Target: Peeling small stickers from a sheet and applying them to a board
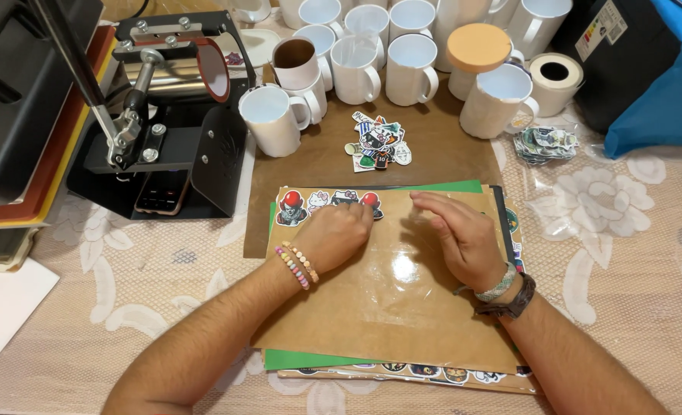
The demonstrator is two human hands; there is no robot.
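My left hand (335, 234), fingers curled, presses the row of colourful die-cut stickers (327, 204) along the far edge of the glossy brown sheet (391, 307); my right hand (464, 238) lies open and flat on that sheet, steadying it. White ceramic mugs (356, 69) stand beyond the sheet.

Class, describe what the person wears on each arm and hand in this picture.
Both forearms are bare, with no sleeves in view. The left hand has two beaded bracelets at the wrist, one pink and multicoloured, one orange. The right hand has a pale woven band and a dark brown strap.
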